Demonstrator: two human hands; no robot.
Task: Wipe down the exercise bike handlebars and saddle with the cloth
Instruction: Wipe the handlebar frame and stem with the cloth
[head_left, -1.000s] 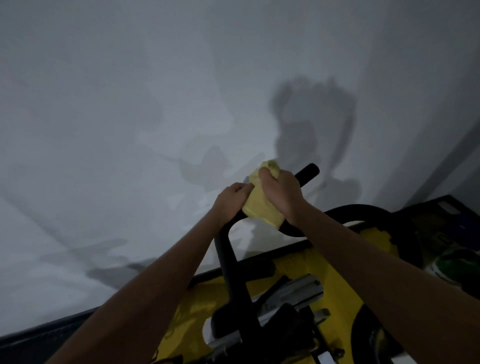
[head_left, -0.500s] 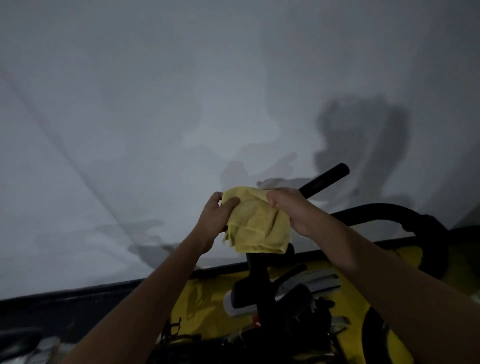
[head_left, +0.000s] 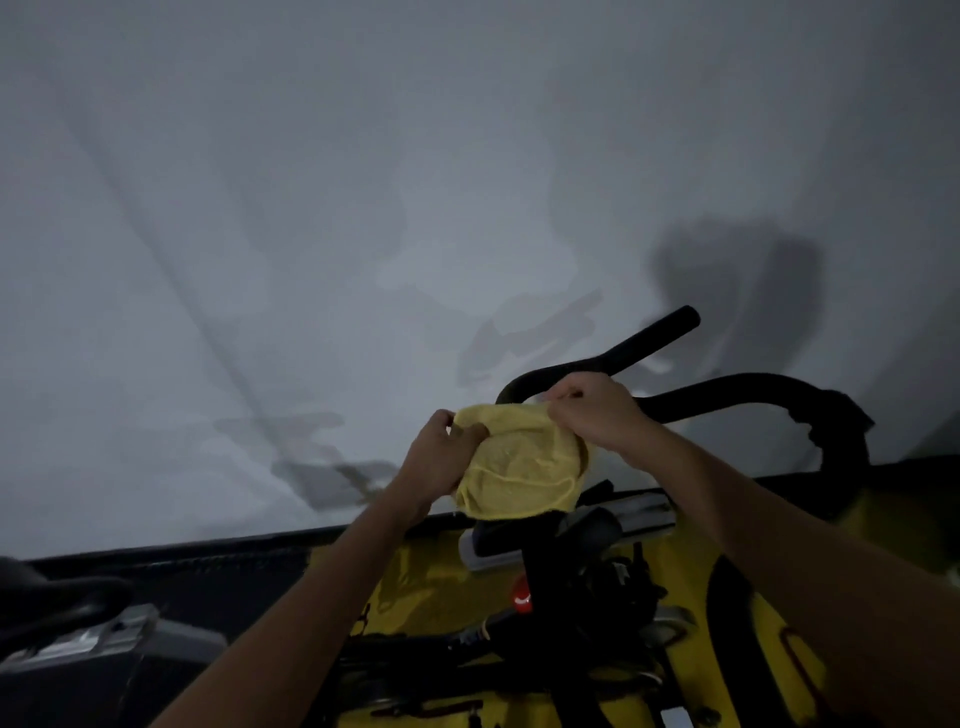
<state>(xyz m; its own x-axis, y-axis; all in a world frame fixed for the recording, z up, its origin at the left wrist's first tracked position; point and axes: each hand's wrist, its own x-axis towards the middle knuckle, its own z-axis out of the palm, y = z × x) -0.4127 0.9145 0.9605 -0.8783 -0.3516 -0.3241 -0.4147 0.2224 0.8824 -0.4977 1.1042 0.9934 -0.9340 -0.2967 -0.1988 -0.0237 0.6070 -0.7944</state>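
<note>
Cloth (head_left: 522, 462), yellow and crumpled, held up between both hands in front of the black handlebars (head_left: 644, 348) of the exercise bike. The left hand (head_left: 441, 457) pinches the cloth's left upper edge between thumb and fingers; the right hand (head_left: 597, 410) pinches its right upper edge, the grip of each hand pressed together on the fabric. The cloth hangs loose below the hands, just short of the handlebars, whether touching them cannot be told. One bar end rises to the upper right of the cloth; a second curved bar (head_left: 753, 389) runs right behind the right hand. Below the cloth lie the bike's dark stem, a red knob (head_left: 521, 597) and the yellow frame (head_left: 415, 582). Far to the cloth's lower left a dark saddle (head_left: 57, 597) shows at the picture's edge. A pale wall (head_left: 363, 208) with shadows stands behind.
</note>
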